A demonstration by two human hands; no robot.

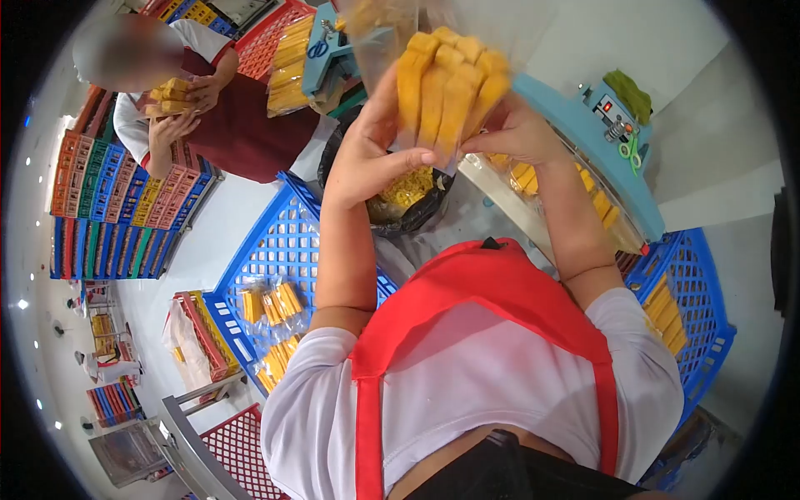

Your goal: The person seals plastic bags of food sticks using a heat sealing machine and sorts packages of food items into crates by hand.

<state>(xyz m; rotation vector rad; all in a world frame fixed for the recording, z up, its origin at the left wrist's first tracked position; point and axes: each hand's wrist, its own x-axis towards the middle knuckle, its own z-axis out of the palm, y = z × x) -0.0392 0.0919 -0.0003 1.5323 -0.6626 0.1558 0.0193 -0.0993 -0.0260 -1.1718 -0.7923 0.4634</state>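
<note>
Both of my hands hold up a clear plastic bag of yellow sticks [450, 87], packed side by side in a bundle. My left hand [375, 146] grips the bag's left side, thumb laid across its lower front. On the right edge, my right hand [521, 133] has its fingers closed on the plastic. Beneath the bag sits a black-lined bin [417, 208] with yellow scraps inside. Close to my right forearm stands a light-blue sealing machine [596, 158], with green-handled scissors [631, 152] on it and more yellow sticks along its front.
A blue crate [267, 237] at left holds several filled bags [275, 304]; another blue crate [700, 308] stands at right. At upper left, a person in a dark red apron [258, 133] holds yellow sticks. Stacked coloured crates [125, 187] line the left.
</note>
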